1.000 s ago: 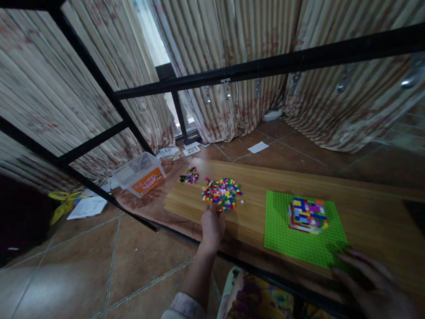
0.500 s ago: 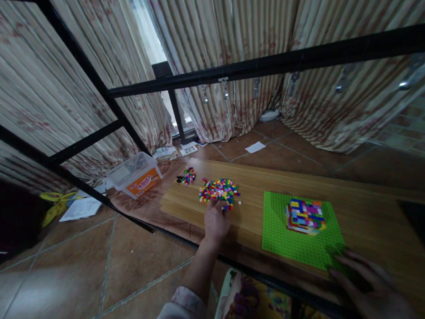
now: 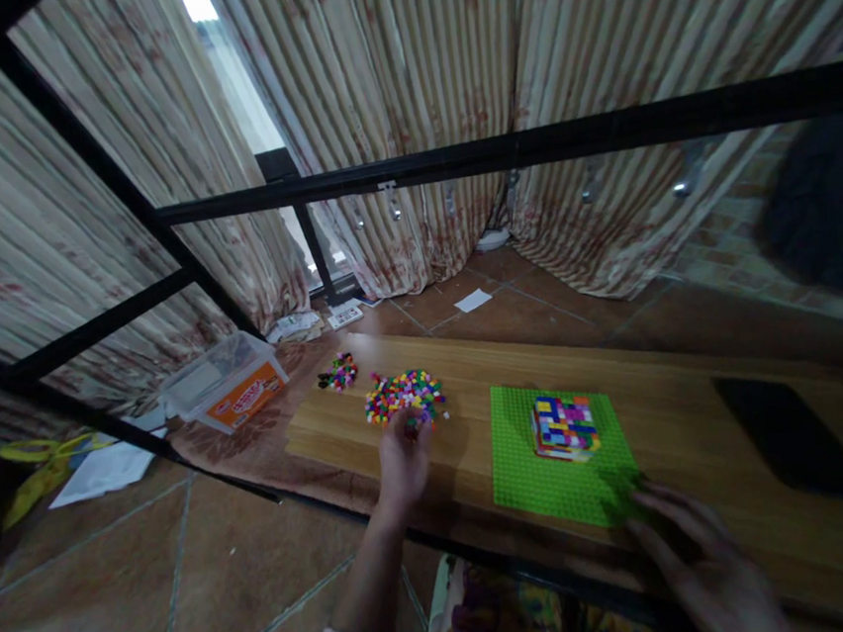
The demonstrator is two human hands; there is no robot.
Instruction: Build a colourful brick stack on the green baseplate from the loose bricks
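Note:
A pile of small colourful toy bricks (image 3: 403, 393) lies on the wooden table (image 3: 463, 367). At its near edge is my left hand (image 3: 404, 462), thumb and fingers curled together in a pinch; what they hold is too small and dark to make out. To the right is a green baseplate (image 3: 531, 479) bearing a block of multicoloured bricks (image 3: 564, 426) stacked several layers high. My right hand (image 3: 705, 557), fingers stretched and apart, rests by the baseplate's near right corner with fingertips at its edge. Nothing shows in it.
Beyond the pile is a smaller heap of bricks (image 3: 338, 372). A clear plastic box (image 3: 228, 379) with an orange label stands left of the table. A flat black object (image 3: 795, 439) lies at the table's right. A black metal rail (image 3: 451, 162) crosses behind.
The camera view has swung right, so everything sits further left. My left hand stays at the pile's near edge, its fingers slightly turned. My right hand remains by the baseplate corner.

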